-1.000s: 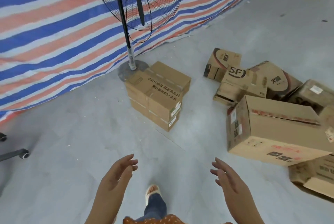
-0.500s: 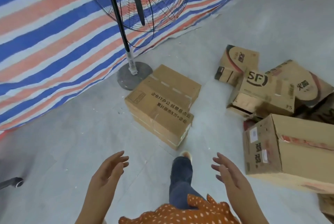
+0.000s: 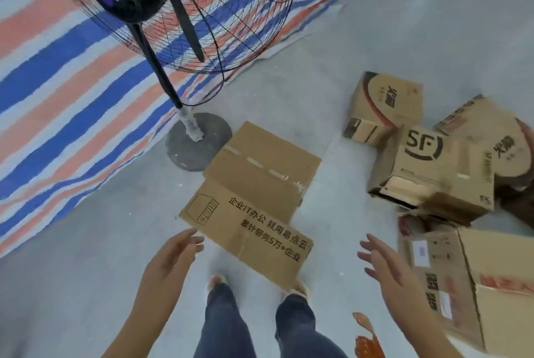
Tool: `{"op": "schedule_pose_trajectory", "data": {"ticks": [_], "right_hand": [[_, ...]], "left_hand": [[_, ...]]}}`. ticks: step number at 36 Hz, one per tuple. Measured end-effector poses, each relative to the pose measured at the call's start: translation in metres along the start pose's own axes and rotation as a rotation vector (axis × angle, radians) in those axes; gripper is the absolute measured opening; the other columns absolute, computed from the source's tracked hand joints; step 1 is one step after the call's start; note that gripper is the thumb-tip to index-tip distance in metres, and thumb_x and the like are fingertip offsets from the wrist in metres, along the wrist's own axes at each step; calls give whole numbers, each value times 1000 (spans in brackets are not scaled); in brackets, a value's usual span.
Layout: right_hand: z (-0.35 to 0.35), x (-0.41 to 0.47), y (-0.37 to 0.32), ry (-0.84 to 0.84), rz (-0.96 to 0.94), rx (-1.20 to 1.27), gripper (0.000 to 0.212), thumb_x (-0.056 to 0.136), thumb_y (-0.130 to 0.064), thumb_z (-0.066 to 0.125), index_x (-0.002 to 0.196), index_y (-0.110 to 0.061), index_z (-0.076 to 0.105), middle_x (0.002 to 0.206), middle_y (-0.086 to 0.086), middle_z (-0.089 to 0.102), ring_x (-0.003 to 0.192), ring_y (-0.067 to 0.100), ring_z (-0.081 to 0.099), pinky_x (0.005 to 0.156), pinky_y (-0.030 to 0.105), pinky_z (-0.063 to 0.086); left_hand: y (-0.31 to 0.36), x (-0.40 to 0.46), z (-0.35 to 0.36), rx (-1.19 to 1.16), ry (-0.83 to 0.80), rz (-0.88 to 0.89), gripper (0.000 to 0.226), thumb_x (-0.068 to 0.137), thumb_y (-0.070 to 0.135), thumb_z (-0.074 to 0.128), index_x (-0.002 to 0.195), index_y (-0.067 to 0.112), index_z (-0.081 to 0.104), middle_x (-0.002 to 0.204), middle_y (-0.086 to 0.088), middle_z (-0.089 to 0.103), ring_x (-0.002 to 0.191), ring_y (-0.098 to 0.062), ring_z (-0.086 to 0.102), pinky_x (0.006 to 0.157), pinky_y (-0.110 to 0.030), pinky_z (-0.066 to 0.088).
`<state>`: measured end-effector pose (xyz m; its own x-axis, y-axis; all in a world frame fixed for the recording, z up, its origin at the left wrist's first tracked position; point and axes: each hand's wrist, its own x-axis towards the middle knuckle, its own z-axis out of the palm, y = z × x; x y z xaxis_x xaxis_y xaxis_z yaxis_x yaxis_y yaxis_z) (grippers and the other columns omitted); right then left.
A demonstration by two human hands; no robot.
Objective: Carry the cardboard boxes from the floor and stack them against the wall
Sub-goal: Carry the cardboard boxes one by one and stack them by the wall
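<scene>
Early in the job, I judge: both the left hand (image 3: 173, 253) and the right hand (image 3: 384, 268) are spread and hold nothing, flanking the printed box (image 3: 248, 230) at twelve o'clock; the jumbled boxes (image 3: 427, 172) at two o'clock wait unstacked

A black pedestal fan (image 3: 161, 7) is seen at the upper left, its wire cage (image 3: 245, 10) spread wide and its dark pole (image 3: 157, 68) slanted down to a round grey base (image 3: 199, 145) that is set on the grey concrete floor (image 3: 404, 25). Behind the fan, a tarpaulin (image 3: 57, 83) striped in blue, orange and white is hung, with its lower edge laid onto the floor.
</scene>
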<state>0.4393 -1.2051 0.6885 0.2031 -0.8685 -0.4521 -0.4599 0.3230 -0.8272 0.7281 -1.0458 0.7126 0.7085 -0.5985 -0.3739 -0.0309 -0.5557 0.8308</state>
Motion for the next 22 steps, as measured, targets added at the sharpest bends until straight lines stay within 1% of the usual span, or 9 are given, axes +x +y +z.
{"op": "schedule_pose_trajectory", "data": {"ticks": [3, 6, 10, 13, 15, 16, 17, 20, 22], "right_hand": [[15, 29, 13, 27, 120, 14, 29, 100, -19, 40, 126, -20, 53, 115, -5, 62, 103, 10, 61, 94, 37, 48], [38, 55, 32, 58, 228, -10, 32, 101, -22, 41, 130, -15, 53, 117, 1, 61, 102, 14, 61, 91, 34, 48], [69, 95, 60, 104, 388, 21, 34, 101, -25, 40, 132, -14, 51, 121, 4, 59, 103, 18, 60, 91, 33, 46], [100, 129, 99, 130, 565, 35, 36, 102, -24, 39, 133, -8, 50, 127, 9, 56, 106, 22, 57, 94, 37, 46], [121, 152, 131, 145, 670, 32, 40, 102, -23, 38, 128, 6, 49, 130, 24, 54, 114, 37, 55, 101, 49, 44], [131, 164, 145, 151, 710, 37, 42, 102, -22, 38, 126, 12, 44, 131, 31, 49, 119, 45, 49, 104, 55, 41], [141, 175, 157, 155, 756, 35, 44, 101, -23, 38, 126, 14, 42, 134, 32, 45, 125, 46, 43, 105, 57, 37], [170, 205, 191, 148, 855, 45, 49, 103, -35, 35, 134, 1, 46, 139, 17, 48, 129, 31, 44, 109, 46, 36], [188, 220, 210, 140, 869, 65, 52, 103, -39, 33, 128, 3, 51, 131, 19, 52, 120, 31, 50, 102, 43, 39]], "left_hand": [[-4, 60, 3, 94, -103, -38, 22, 99, 22, 48, 99, 40, 59, 92, 29, 67, 89, 5, 64, 82, -23, 47], [-17, 122, 9, 191, -208, -80, 17, 97, 22, 51, 98, 34, 63, 102, 13, 69, 98, -10, 65, 90, -32, 48], [-41, 211, 22, 326, -326, -121, 11, 97, 20, 53, 99, 25, 63, 103, -2, 68, 102, -24, 62, 96, -40, 46], [-78, 291, 40, 461, -408, -230, 17, 96, 18, 55, 111, 13, 63, 113, -10, 65, 104, -27, 61, 86, -34, 46], [-106, 341, 57, 506, -403, -287, 28, 96, 17, 55, 122, 7, 58, 120, -13, 62, 101, -28, 58, 81, -31, 41], [-118, 361, 66, 556, -397, -270, 31, 96, 18, 55, 125, 6, 56, 120, -14, 60, 99, -27, 56, 81, -32, 39], [-128, 378, 74, 605, -370, -251, 35, 97, 19, 54, 129, 6, 52, 121, -13, 58, 100, -27, 54, 82, -33, 37], [-165, 424, 97, 704, -280, -224, 53, 98, 29, 50, 144, 6, 37, 144, -16, 43, 126, -35, 45, 98, -38, 36], [-189, 445, 109, 776, -243, -241, 58, 100, 40, 43, 144, 3, 36, 148, -18, 38, 132, -38, 39, 108, -43, 32]]}}
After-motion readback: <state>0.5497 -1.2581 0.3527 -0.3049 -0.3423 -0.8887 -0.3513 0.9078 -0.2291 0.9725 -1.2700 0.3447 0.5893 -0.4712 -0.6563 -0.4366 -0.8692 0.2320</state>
